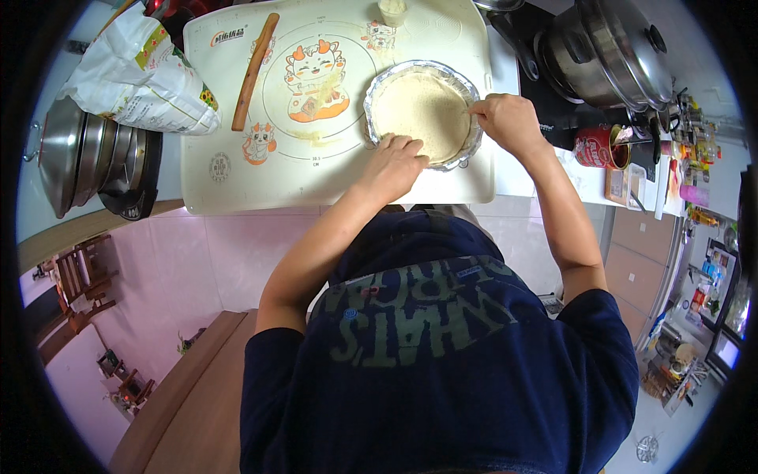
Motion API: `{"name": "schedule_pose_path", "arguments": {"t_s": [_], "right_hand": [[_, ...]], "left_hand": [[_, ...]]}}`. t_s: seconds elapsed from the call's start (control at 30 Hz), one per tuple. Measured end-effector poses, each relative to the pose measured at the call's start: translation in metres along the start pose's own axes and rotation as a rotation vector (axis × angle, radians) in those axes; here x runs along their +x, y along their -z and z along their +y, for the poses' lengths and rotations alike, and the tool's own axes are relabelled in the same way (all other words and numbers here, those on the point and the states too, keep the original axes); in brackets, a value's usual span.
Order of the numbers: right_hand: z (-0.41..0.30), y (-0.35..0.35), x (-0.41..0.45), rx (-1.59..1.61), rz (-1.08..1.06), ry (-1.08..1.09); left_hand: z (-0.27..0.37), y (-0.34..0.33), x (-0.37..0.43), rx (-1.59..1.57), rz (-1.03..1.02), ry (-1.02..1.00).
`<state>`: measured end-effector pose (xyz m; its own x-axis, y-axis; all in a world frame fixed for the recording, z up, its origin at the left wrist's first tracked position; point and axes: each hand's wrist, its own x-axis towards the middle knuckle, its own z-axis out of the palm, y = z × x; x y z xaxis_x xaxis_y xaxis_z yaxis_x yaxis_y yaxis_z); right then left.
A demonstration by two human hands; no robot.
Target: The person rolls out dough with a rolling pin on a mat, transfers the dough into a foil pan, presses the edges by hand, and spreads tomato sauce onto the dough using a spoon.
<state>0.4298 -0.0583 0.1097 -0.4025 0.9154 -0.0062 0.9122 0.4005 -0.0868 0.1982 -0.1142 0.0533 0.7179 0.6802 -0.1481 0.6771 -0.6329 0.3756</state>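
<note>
A round pan lined with aluminium foil (374, 125) sits on the right part of a printed pastry mat (225, 183). Pale dough (423, 115), dotted with small marks, covers its inside. My left hand (395, 163) grips the pan's near left rim, fingertips over the dough edge. At the right rim, my right hand (508, 121) has its fingertips pinched together against the edge of the dough. Whether they hold a thin thing or the foil is hidden. A wooden rolling pin (256, 71) lies slantwise on the mat's left side.
A small cup of pale powder (392, 10) stands at the mat's far edge. Left are a white flour bag (142, 77) and stacked metal bowls (89, 157). Right of the mat are a steel pot (598, 59) on a black cooktop, a pan handle (521, 50) and an opened red can (595, 148).
</note>
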Motion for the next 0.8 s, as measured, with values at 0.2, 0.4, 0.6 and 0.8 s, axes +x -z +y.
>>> {"name": "schedule_pose_path", "arguments": {"t_s": [0.2, 0.4, 0.6, 0.8], "right_hand": [[-0.003, -0.007, -0.001, -0.058, -0.093, -0.011], [0.000, -0.029, 0.003, -0.011, -0.021, 0.163], [0.009, 0.001, 0.000, 0.105, 0.183, -0.216], [0.016, -0.074, 0.008, 0.063, 0.249, -0.384]], "left_hand": [[-0.010, 0.005, -0.001, 0.013, -0.009, 0.036], [-0.020, 0.019, -0.007, 0.025, -0.019, 0.089], [-0.047, 0.009, -0.030, 0.067, 0.139, 0.148], [-0.023, 0.035, -0.022, -0.022, 0.033, 0.157]]}}
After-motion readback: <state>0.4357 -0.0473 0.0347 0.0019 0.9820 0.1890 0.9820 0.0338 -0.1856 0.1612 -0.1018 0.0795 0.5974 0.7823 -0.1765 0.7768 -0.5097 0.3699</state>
